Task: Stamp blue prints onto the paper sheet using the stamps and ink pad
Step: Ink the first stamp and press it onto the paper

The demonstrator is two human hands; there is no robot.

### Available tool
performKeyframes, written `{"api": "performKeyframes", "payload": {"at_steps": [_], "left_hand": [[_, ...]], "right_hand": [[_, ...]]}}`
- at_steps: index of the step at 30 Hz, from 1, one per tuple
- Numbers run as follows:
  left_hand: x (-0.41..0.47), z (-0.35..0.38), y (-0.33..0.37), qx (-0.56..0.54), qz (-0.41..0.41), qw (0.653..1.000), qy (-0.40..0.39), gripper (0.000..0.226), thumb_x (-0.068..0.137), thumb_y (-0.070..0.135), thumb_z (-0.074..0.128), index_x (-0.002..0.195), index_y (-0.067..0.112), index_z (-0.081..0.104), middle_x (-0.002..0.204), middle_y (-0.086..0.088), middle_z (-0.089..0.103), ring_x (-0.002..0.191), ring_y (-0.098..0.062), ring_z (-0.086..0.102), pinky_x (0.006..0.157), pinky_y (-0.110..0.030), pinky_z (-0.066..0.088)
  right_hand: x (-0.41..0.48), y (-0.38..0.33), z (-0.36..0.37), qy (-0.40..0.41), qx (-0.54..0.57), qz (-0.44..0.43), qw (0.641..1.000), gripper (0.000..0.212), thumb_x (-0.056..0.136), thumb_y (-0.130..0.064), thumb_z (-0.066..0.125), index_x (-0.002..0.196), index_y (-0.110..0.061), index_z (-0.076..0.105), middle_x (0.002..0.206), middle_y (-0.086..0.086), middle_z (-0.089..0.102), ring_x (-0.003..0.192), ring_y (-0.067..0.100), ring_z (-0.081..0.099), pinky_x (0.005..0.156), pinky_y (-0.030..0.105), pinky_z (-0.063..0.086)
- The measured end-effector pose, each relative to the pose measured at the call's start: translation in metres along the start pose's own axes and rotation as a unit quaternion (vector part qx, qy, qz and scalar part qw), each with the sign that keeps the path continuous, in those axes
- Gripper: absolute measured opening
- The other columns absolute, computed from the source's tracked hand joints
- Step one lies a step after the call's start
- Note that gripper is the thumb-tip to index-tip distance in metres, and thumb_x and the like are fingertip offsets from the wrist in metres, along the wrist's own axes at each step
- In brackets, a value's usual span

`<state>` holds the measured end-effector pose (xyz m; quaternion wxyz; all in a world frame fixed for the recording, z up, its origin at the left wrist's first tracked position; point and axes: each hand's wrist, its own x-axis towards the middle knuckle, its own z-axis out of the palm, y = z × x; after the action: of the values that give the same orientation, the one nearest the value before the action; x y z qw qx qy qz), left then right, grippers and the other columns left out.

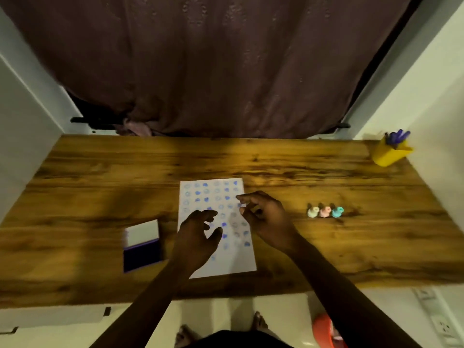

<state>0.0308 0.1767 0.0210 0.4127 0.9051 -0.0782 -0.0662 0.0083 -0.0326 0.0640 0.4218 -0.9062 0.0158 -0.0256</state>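
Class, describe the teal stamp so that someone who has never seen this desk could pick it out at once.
Start at the white paper sheet in the middle of the wooden table, then look to its right, past the right hand. Three small stamps stand there in a short row. The teal stamp is the rightmost, beside the pink stamp and farthest from the paper; the third is a pale stamp.
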Motion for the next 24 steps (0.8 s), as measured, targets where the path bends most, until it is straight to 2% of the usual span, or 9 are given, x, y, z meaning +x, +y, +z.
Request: {"api": "performKeyframes", "payload": {"at_steps": [3, 6, 9, 12, 14, 17, 21, 24], "left_hand": [[0.003, 0.029, 0.022, -0.007, 0.027, 0.999, -0.021, 0.045, 0.086, 0.035, 0.079, 0.128, 0.032, 0.065, 0.114, 0.016, 0.066, 0.086, 0.008, 0.061, 0.070, -0.008, 0.049], [0.003, 0.053, 0.040, -0.017, 0.036, 0.998, -0.042, 0.043, 0.087, 0.032, 0.077, 0.128, 0.030, 0.065, 0.118, 0.011, 0.067, 0.091, 0.002, 0.062, 0.081, -0.022, 0.057], [0.002, 0.073, 0.055, -0.023, 0.037, 0.997, -0.062, 0.041, 0.089, 0.027, 0.077, 0.128, 0.026, 0.065, 0.122, 0.007, 0.068, 0.098, -0.005, 0.064, 0.087, -0.032, 0.059], [0.000, 0.092, 0.067, -0.008, 0.034, 0.996, -0.078, 0.042, 0.090, 0.032, 0.076, 0.129, 0.025, 0.065, 0.122, 0.009, 0.067, 0.100, -0.005, 0.064, 0.085, -0.026, 0.056], [-0.002, 0.101, 0.074, -0.010, 0.026, 0.997, -0.078, 0.040, 0.090, 0.032, 0.076, 0.128, 0.025, 0.065, 0.120, 0.008, 0.068, 0.096, -0.002, 0.062, 0.084, -0.022, 0.051], [-0.005, 0.113, 0.085, 0.001, 0.021, 0.997, -0.070, 0.039, 0.089, 0.032, 0.077, 0.126, 0.024, 0.067, 0.119, 0.007, 0.069, 0.090, 0.001, 0.059, 0.089, -0.025, 0.053], [-0.005, 0.119, 0.091, 0.026, 0.011, 0.997, -0.070, 0.041, 0.090, 0.036, 0.075, 0.128, 0.025, 0.067, 0.121, 0.006, 0.070, 0.099, -0.007, 0.066, 0.096, -0.029, 0.054], [-0.004, 0.120, 0.094, 0.020, 0.003, 0.997, -0.069, 0.040, 0.090, 0.034, 0.075, 0.128, 0.025, 0.067, 0.121, 0.006, 0.071, 0.100, -0.009, 0.066, 0.098, -0.030, 0.054]], "right_hand": [[-0.013, 0.024, -0.031, 0.005, -0.012, 0.006, 1.000, 0.034, 0.098, -0.027, 0.067, 0.131, -0.027, 0.067, 0.124, -0.011, 0.066, 0.110, 0.007, 0.064, 0.086, 0.017, 0.055], [-0.023, 0.050, -0.061, 0.010, -0.064, 0.024, 0.998, 0.041, 0.096, -0.027, 0.069, 0.136, -0.021, 0.065, 0.128, -0.003, 0.067, 0.112, 0.015, 0.066, 0.094, 0.035, 0.057], [-0.027, 0.079, -0.087, 0.010, -0.118, 0.009, 0.993, 0.041, 0.093, -0.018, 0.070, 0.134, -0.015, 0.066, 0.131, 0.006, 0.066, 0.117, 0.024, 0.064, 0.098, 0.039, 0.054], [-0.025, 0.108, -0.109, 0.001, -0.211, 0.055, 0.976, 0.046, 0.092, -0.019, 0.067, 0.138, -0.015, 0.062, 0.135, 0.009, 0.063, 0.126, 0.030, 0.056, 0.097, 0.043, 0.054], [-0.023, 0.122, -0.117, -0.009, -0.293, 0.078, 0.953, 0.046, 0.093, -0.023, 0.064, 0.139, -0.020, 0.061, 0.136, 0.004, 0.063, 0.128, 0.030, 0.053, 0.092, 0.044, 0.057], [-0.018, 0.138, -0.124, -0.029, -0.380, 0.060, 0.923, 0.042, 0.094, -0.027, 0.063, 0.136, -0.025, 0.064, 0.130, -0.001, 0.069, 0.123, 0.028, 0.055, 0.089, 0.042, 0.057], [-0.011, 0.155, -0.129, -0.058, -0.415, 0.033, 0.907, 0.035, 0.094, -0.024, 0.063, 0.128, -0.026, 0.071, 0.124, 0.000, 0.073, 0.120, 0.028, 0.056, 0.090, 0.041, 0.054], [-0.007, 0.163, -0.131, -0.067, -0.414, 0.019, 0.908, 0.026, 0.093, -0.020, 0.063, 0.114, -0.027, 0.077, 0.116, 0.001, 0.075, 0.115, 0.027, 0.057, 0.087, 0.040, 0.054]]}}
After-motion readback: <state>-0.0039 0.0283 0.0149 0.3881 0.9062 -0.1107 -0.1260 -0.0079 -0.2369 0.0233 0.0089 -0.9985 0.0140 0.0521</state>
